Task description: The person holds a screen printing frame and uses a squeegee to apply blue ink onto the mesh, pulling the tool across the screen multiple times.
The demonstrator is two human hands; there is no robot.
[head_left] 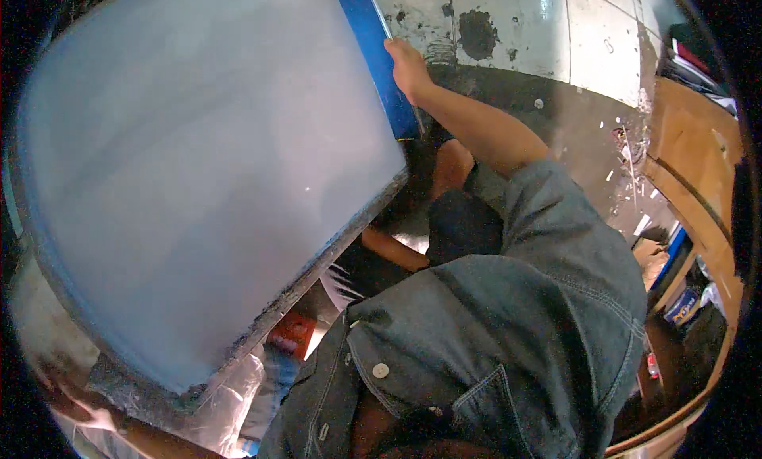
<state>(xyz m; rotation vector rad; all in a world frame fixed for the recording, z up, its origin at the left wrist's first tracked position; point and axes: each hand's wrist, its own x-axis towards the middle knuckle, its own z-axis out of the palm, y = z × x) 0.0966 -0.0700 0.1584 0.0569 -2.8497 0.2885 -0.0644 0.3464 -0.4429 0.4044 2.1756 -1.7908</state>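
Denim shirt [508,332], hands [406,65] gripping blue panel edge [379,58]

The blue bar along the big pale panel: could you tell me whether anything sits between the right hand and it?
Nothing visible does. The right hand already rests on the blue bar at the edge of the pale panel.

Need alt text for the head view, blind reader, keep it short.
The person's right hand grips the blue edge strip of a large pale grey panel that fills the left of the fisheye view. Their denim shirt fills the lower middle, above a stained tiled floor; the left hand is out of view.
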